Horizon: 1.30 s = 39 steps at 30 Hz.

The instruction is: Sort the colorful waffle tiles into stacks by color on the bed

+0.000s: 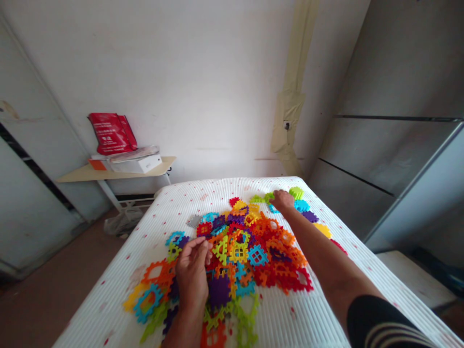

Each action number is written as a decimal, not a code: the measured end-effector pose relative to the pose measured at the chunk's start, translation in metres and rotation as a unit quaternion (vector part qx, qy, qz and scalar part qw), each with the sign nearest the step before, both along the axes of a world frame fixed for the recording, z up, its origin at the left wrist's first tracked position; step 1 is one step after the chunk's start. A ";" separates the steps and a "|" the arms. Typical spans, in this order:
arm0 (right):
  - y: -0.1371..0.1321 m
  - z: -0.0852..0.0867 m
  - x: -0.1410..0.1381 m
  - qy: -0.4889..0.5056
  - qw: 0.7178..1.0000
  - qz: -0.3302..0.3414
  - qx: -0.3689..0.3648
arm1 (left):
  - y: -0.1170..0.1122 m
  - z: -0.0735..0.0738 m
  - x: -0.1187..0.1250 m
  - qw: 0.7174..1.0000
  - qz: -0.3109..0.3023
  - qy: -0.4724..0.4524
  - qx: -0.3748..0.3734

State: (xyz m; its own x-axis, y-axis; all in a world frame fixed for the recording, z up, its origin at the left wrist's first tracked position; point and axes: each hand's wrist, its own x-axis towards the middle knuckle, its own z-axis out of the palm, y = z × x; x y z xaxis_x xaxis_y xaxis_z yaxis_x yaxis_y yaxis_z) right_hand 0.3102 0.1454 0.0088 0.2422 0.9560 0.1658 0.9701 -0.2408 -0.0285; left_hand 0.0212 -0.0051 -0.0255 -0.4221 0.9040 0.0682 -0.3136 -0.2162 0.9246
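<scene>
Stretched far right with the right hand (283,199), down at a green piece (268,197); can't tell whether gripping. Holding the left hand (193,275) over the left side of the pile (237,253), fingers loosely parted, nothing visibly pinched. Heaped centrally, likely within easy reach; strung along the right in a row of pieces (311,216), seemingly keeping colours apart. Spread across a ribbed white cover (130,261), before a pale wall (217,87) and, far left, a red bag (110,133).
</scene>
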 end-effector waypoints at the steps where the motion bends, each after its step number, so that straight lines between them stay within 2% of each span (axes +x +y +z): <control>1: 0.000 0.000 0.000 0.000 1.000 0.000 -0.002 | 0.000 0.000 0.000 1.000 0.000 0.000 0.000; 8: -0.001 0.003 -0.004 -0.004 1.000 -0.001 -0.013 | -0.001 0.003 0.001 1.000 0.001 -0.002 -0.002; 13: -0.011 0.023 -0.012 -0.008 1.000 0.005 0.026 | -0.003 0.005 0.001 1.000 0.002 0.008 0.000; 15: -0.021 0.033 -0.018 0.001 0.998 0.020 0.065 | -0.003 0.006 -0.001 0.999 0.015 0.049 -0.004; 17: -0.034 0.043 -0.026 0.027 0.994 0.047 0.092 | -0.004 0.007 -0.004 0.989 0.032 0.144 -0.005; 19: -0.048 0.052 -0.033 0.062 0.989 0.080 0.110 | -0.004 0.010 -0.006 0.953 0.039 0.300 0.011; 21: -0.061 0.058 -0.037 0.097 0.982 0.107 0.124 | -0.005 0.012 -0.006 0.884 0.032 0.466 0.028; 23: -0.071 0.064 -0.039 0.125 0.975 0.123 0.137 | -0.006 0.013 -0.003 0.806 0.020 0.591 0.018; 25: -0.078 0.069 -0.039 0.145 0.970 0.131 0.147 | -0.008 0.013 0.000 0.748 0.014 0.664 -0.014; 26: -0.081 0.071 -0.039 0.150 0.968 0.134 0.153 | -0.009 0.013 0.001 0.728 0.014 0.685 -0.028; 28: -0.084 0.074 -0.039 0.155 0.965 0.135 0.163 | -0.010 0.013 0.003 0.708 0.015 0.704 -0.046; 30: -0.088 0.074 -0.041 0.163 0.962 0.149 0.161 | -0.011 0.013 0.004 0.709 0.009 0.704 -0.048; 31: -0.090 0.073 -0.043 0.170 0.959 0.169 0.151 | -0.011 0.012 0.005 0.719 0.007 0.694 -0.042; 34: -0.097 0.069 -0.055 0.203 0.932 0.284 0.092 | -0.011 0.011 0.008 0.784 0.007 0.620 0.015; 37: -0.103 0.063 -0.073 0.238 0.875 0.418 0.058 | -0.011 0.011 0.010 0.846 0.009 0.525 0.088; 39: -0.107 0.057 -0.086 0.259 0.826 0.498 0.049 | -0.011 0.011 0.011 0.876 0.012 0.473 0.091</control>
State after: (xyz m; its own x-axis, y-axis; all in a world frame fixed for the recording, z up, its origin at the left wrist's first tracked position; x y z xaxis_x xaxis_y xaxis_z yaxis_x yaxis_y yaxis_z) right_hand 0.2240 0.0387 0.0663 -0.5939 0.7120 0.3746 0.5370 0.6975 -0.4745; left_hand 0.0318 -0.0166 -0.0146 -0.1184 0.8335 0.5396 0.5810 -0.3826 0.7184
